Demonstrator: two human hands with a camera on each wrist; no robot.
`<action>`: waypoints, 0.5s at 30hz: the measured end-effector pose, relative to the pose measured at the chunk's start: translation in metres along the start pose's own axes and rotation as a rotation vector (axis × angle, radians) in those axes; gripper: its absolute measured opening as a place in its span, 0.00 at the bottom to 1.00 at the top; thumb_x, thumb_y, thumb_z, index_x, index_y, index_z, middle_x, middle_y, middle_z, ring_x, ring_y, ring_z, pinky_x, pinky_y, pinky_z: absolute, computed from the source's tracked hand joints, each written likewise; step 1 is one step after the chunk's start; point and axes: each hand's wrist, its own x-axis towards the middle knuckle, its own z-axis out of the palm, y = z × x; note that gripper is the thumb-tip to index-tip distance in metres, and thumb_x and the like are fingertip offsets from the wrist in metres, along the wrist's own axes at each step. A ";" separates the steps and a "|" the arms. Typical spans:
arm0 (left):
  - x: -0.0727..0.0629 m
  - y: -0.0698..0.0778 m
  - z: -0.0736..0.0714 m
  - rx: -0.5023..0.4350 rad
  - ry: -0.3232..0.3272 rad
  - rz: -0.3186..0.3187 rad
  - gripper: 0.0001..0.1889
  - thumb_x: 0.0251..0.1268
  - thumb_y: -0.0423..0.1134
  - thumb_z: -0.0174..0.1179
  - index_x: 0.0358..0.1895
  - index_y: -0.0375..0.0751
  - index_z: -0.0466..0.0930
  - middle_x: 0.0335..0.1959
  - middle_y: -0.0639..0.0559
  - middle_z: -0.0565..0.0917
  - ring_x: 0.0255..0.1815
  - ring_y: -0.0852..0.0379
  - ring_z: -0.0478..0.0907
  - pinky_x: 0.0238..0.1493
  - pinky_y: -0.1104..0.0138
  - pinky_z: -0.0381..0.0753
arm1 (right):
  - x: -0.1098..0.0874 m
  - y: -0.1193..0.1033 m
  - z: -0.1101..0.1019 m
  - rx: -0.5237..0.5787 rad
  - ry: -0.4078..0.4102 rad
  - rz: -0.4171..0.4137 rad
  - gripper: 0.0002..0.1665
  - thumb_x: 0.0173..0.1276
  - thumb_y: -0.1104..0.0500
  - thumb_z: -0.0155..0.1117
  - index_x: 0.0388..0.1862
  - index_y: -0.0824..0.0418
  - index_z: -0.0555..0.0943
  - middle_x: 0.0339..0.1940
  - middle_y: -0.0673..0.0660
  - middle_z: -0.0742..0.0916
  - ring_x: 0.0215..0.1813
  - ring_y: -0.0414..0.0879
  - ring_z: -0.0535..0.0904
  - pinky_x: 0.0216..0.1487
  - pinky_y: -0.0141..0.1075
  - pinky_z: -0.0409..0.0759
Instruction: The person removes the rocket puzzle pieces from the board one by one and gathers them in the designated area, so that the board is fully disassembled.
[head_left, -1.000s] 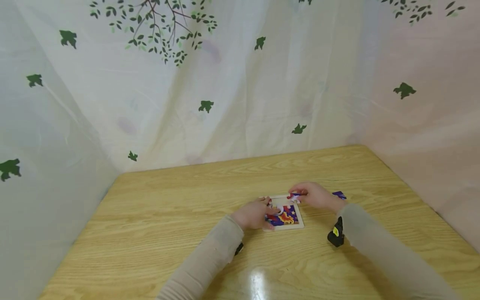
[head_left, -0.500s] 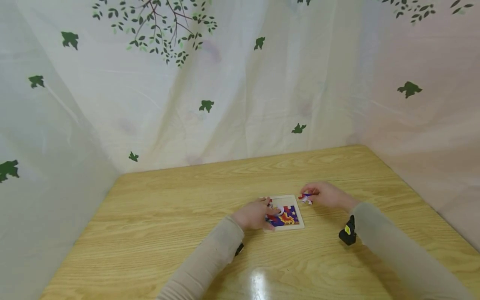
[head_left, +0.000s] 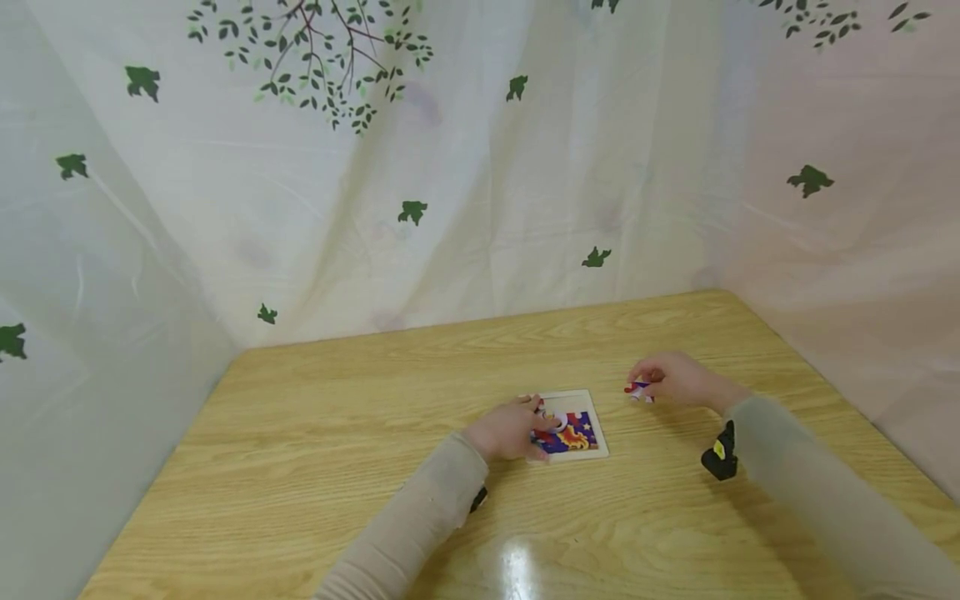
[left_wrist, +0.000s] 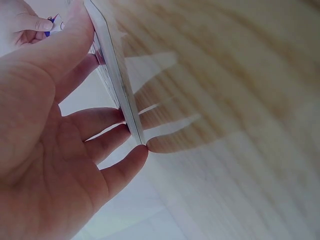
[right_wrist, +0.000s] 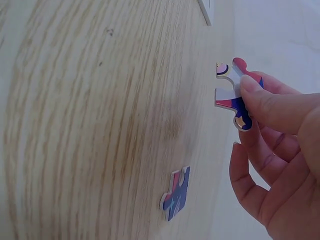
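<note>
My left hand (head_left: 506, 429) rests with spread fingers on a small white-framed jigsaw puzzle board (head_left: 577, 456). In the left wrist view its fingertips touch the edge of the board (left_wrist: 117, 75). Colourful pieces (head_left: 576, 435) fill the board's near part; its far strip shows bare backing, and my hand hides the left side. To the right of the board, my right hand (head_left: 678, 381) pinches a red, white and blue puzzle piece (right_wrist: 241, 106) between thumb and fingers, above the table. Another puzzle piece (right_wrist: 176, 196), mostly blue, lies on the table in the right wrist view; my right hand hides it from the head view.
The wooden table (head_left: 337, 442) extends widely on both sides of the board. A pale curtain (head_left: 465, 167) with leaf prints stands along its back and sides. Black wrist devices sit under both sleeves, the right one (head_left: 720, 454) hanging just above the table.
My right hand has moved right with the puzzle piece, away from the board's far right corner. It now covers the loose piece seen earlier. My left hand has stayed on the board.
</note>
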 end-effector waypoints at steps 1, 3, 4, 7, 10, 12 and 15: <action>0.000 0.000 0.000 -0.001 0.001 0.000 0.32 0.58 0.55 0.62 0.68 0.62 0.67 0.73 0.42 0.58 0.75 0.48 0.55 0.72 0.62 0.57 | -0.001 0.001 -0.001 0.006 -0.008 0.005 0.12 0.63 0.67 0.62 0.46 0.67 0.81 0.40 0.60 0.84 0.38 0.46 0.76 0.34 0.35 0.75; 0.000 -0.001 0.001 0.001 0.004 0.001 0.32 0.58 0.55 0.62 0.67 0.62 0.67 0.73 0.42 0.58 0.75 0.48 0.55 0.72 0.62 0.57 | -0.002 0.002 -0.003 0.019 -0.017 0.019 0.13 0.63 0.67 0.62 0.47 0.67 0.81 0.38 0.59 0.83 0.35 0.46 0.74 0.31 0.34 0.74; 0.001 -0.002 0.002 0.005 0.006 0.002 0.32 0.58 0.55 0.62 0.67 0.62 0.66 0.73 0.42 0.58 0.75 0.48 0.55 0.72 0.62 0.58 | -0.003 0.002 -0.004 0.022 -0.022 0.019 0.12 0.63 0.67 0.62 0.46 0.67 0.81 0.36 0.58 0.82 0.33 0.45 0.73 0.28 0.33 0.73; 0.001 -0.003 0.003 0.009 0.010 0.004 0.32 0.58 0.56 0.62 0.68 0.62 0.66 0.73 0.42 0.59 0.75 0.48 0.55 0.72 0.62 0.58 | -0.005 0.004 -0.005 0.022 -0.028 0.011 0.10 0.63 0.68 0.62 0.44 0.67 0.81 0.31 0.55 0.80 0.28 0.43 0.71 0.24 0.31 0.70; 0.001 -0.003 0.003 0.005 0.011 0.002 0.32 0.58 0.56 0.62 0.68 0.62 0.66 0.73 0.42 0.58 0.74 0.48 0.55 0.72 0.62 0.58 | -0.006 0.005 -0.005 0.012 -0.032 0.004 0.08 0.62 0.69 0.62 0.41 0.66 0.82 0.28 0.54 0.79 0.26 0.42 0.69 0.23 0.30 0.69; 0.001 -0.003 0.002 0.003 0.010 -0.001 0.32 0.57 0.56 0.62 0.68 0.62 0.66 0.73 0.42 0.58 0.74 0.48 0.55 0.72 0.62 0.58 | -0.005 0.009 -0.004 -0.003 -0.031 0.006 0.08 0.62 0.70 0.62 0.40 0.64 0.83 0.28 0.52 0.80 0.27 0.41 0.70 0.25 0.30 0.71; 0.002 -0.002 0.001 0.009 0.011 0.001 0.32 0.58 0.56 0.62 0.68 0.62 0.66 0.73 0.41 0.58 0.74 0.47 0.55 0.72 0.62 0.58 | -0.004 0.011 -0.003 -0.022 -0.038 -0.001 0.08 0.62 0.70 0.62 0.39 0.63 0.83 0.28 0.52 0.80 0.29 0.42 0.71 0.28 0.31 0.72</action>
